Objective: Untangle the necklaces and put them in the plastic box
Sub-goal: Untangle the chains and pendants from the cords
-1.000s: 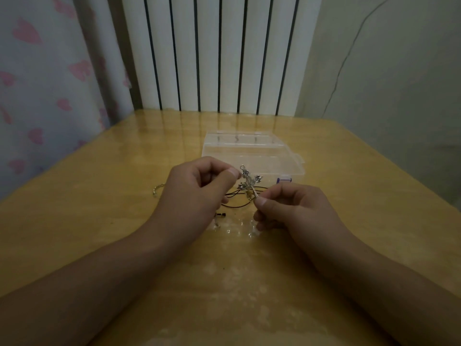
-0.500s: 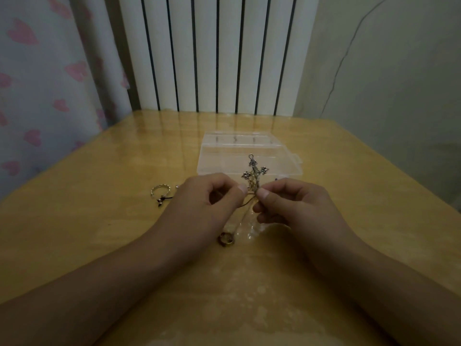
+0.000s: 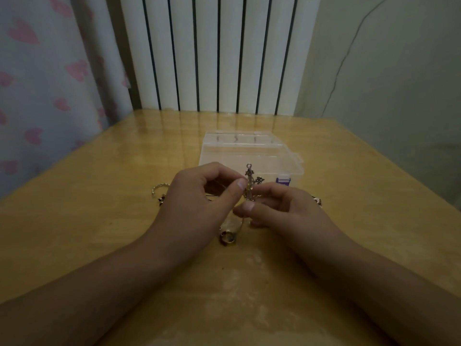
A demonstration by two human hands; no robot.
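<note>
Head view: left hand (image 3: 199, 196) and right hand (image 3: 282, 211) each grip-pinch the cross pendant (image 3: 251, 182) between them.

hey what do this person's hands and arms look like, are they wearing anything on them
Both arms are bare as far as the frame shows: no sleeves or gloves. The left hand and right hand show no rings, and neither wrist has a watch or bracelet. The thumbnails look short and unpainted, though the light is dim.

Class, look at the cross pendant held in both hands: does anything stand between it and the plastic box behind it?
Nothing visible does. The cross pendant, pinched by the left hand and right hand, sits just in front of the plastic box.
</note>
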